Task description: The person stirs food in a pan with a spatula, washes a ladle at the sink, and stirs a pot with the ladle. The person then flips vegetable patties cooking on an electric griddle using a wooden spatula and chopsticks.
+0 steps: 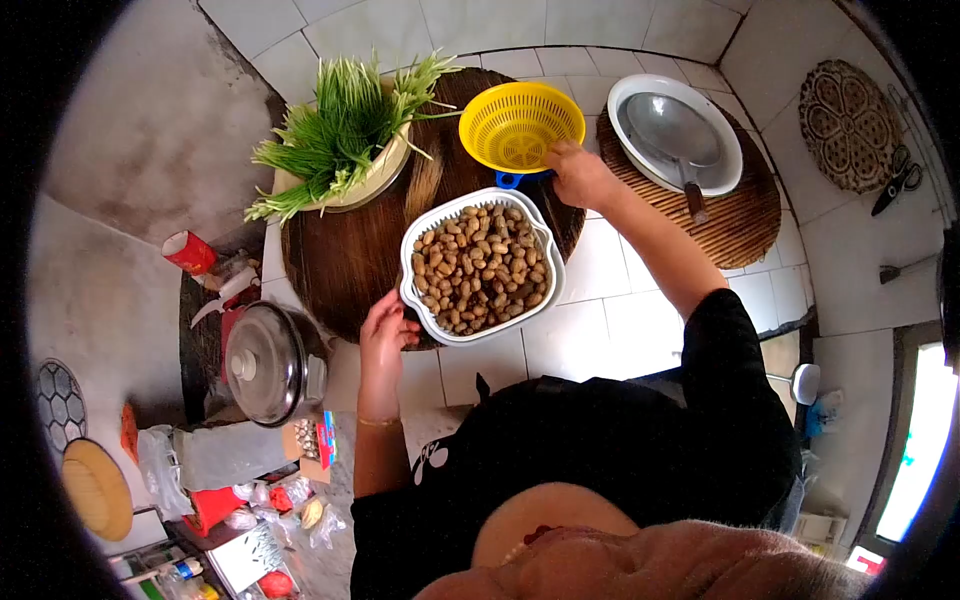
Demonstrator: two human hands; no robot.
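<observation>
My right hand [579, 175] pinches the near right rim of a yellow plastic colander [520, 97], which sits on the dark round wooden board. Part of a blue item [509, 181] shows under the colander's near edge. In front of it stands a white basket [410, 262] filled with brown peanuts in their shells [482, 268]. My left hand [384, 325] is at the basket's lower left side, its fingers loosely bent and apart. The thumb seems to touch the basket's wall; no grip on it shows.
Green garlic chives or similar shoots [345, 130] fill a pale bowl at the back left. On the right, a metal strainer [668, 130] lies in a white basin [728, 170] over a woven round mat [745, 225]. A lidded pot [265, 363] stands at lower left. Scissors [897, 180] hang on the wall.
</observation>
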